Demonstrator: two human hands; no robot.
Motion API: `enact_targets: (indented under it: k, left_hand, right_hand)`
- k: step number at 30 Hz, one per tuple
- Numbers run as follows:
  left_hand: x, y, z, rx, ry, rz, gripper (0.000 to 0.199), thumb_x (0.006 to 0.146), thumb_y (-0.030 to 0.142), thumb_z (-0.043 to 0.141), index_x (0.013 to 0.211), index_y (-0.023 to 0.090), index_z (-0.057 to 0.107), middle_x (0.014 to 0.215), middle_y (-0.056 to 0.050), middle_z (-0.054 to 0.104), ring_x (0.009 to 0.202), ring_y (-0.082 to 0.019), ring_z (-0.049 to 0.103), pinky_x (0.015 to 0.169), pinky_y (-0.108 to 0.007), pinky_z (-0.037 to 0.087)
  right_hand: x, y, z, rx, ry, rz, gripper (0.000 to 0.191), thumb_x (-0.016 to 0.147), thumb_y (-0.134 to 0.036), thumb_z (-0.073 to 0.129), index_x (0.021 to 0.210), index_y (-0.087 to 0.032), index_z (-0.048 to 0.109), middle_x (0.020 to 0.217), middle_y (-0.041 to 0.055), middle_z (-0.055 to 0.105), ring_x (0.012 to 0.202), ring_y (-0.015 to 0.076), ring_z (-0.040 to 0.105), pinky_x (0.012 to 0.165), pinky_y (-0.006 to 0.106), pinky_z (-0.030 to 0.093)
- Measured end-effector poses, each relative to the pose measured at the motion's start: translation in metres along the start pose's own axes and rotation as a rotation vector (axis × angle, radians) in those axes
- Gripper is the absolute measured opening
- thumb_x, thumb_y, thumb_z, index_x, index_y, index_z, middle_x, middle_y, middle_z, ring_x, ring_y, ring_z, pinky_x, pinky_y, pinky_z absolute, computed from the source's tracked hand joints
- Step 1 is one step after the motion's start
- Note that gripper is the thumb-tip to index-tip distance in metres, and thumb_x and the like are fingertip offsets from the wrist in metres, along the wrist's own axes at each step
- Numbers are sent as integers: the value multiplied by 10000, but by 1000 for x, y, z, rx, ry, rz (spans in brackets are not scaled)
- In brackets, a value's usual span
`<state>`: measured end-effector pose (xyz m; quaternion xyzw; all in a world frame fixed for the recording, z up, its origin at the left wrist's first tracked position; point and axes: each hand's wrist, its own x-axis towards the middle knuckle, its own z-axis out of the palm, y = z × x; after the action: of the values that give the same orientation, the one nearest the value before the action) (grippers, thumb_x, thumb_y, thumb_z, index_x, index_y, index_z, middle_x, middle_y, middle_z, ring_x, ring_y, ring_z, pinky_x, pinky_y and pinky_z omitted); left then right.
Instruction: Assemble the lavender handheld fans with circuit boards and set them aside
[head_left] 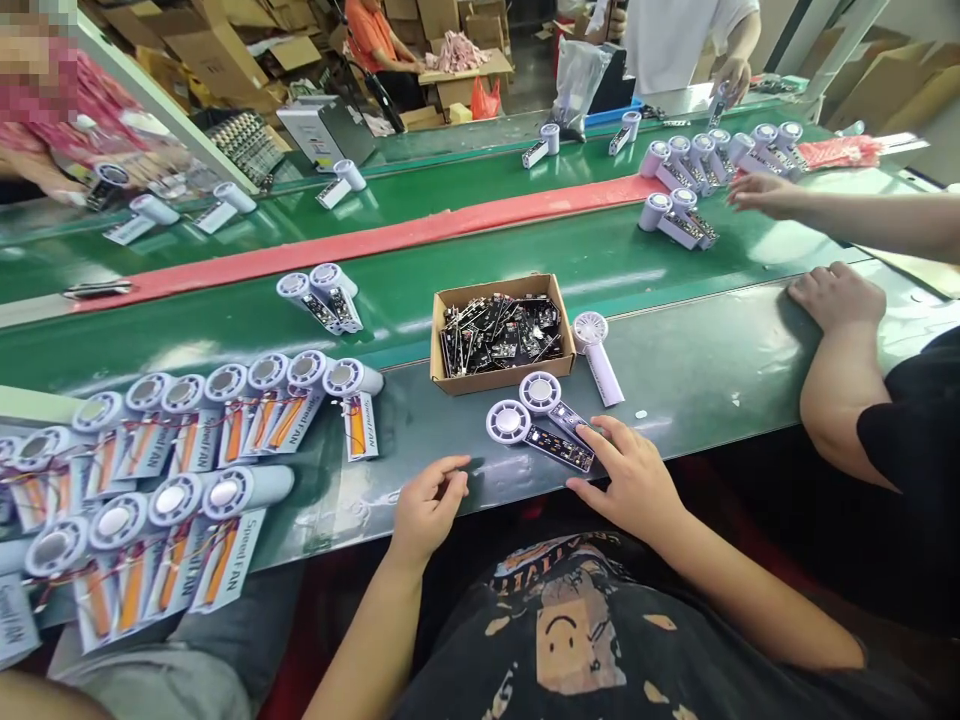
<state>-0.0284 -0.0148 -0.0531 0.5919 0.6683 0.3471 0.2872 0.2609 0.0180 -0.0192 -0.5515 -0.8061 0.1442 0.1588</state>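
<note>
Two white handheld fans lie side by side on the bench in front of me. The nearer fan shows a black circuit board in its handle. The farther fan has its handle end under the fingertips of my right hand. That hand's fingers and thumb are spread around the handle ends, not closed on them. My left hand hovers at the bench edge, left of the fans, thumb and index finger apart, nothing visible in it. Behind the fans stands a cardboard box of loose circuit boards.
Another fan lies right of the box. Rows of fans with orange-wrapped parts crowd the left. A red strip runs along the green belt. At right, a co-worker's hands are near more fans.
</note>
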Motion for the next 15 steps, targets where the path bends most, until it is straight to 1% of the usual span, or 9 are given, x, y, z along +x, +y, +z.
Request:
enact_targets:
  k: [3,5,6,8,10,11,13,15]
  left_hand:
    - [0,0,0,-3,-1,5,336,856,404,523,1012,174,713,668,-21,695,604,-158,657,640,-278,557]
    - [1,2,1,1,-2,15,330,846,401,527,994,177,719,662,-20,696,604,-161,659,641,-278,557]
    - [1,3,1,5,-4,21,328,841,401,530,983,178,723,660,-21,697,604,-163,661,640,-278,556]
    - [1,5,1,14,-7,34,325,835,405,535,967,180,730,660,-24,701,605,-169,665,635,-279,555]
    - [1,5,1,24,-11,43,320,836,404,541,968,185,733,664,-27,705,610,-175,669,635,-283,553]
    - [1,5,1,27,-16,47,316,839,400,543,975,189,734,674,-29,709,614,-177,671,637,-284,552]
    - [0,3,2,29,-27,53,305,847,386,545,991,194,734,712,-35,722,633,-177,677,645,-284,550]
    - [-1,1,2,26,-38,60,295,852,370,545,999,196,733,753,-43,732,653,-175,681,654,-285,547]
  right_hand:
    - [-5,3,-2,-26,-18,10,544,841,-428,652,1340,-228,575,1333,142,586,1165,330,583,949,499,491]
    - [-5,2,-3,-31,-12,17,568,816,-449,675,1326,-219,579,1370,149,560,1200,341,565,965,509,480]
    - [-3,0,-3,-29,3,21,619,794,-473,693,1339,-211,562,1412,159,524,1235,352,543,981,515,470]
    - [3,-7,-3,-17,30,33,776,747,-520,726,1409,-201,476,1472,177,463,1289,369,501,1006,521,452]
    - [13,-16,-2,-17,2,66,901,732,-526,738,1483,-201,362,1419,185,511,1255,371,525,988,515,456]
    - [19,-20,-2,-32,-35,92,918,741,-510,735,1501,-197,326,1359,185,556,1210,367,553,966,510,464]
    - [31,-28,-1,-80,-115,156,873,767,-458,720,1492,-159,336,1256,191,608,1129,362,590,925,501,477]
    - [42,-30,-2,-110,-163,204,752,779,-401,698,1417,-106,432,1220,204,614,1097,361,599,907,493,486]
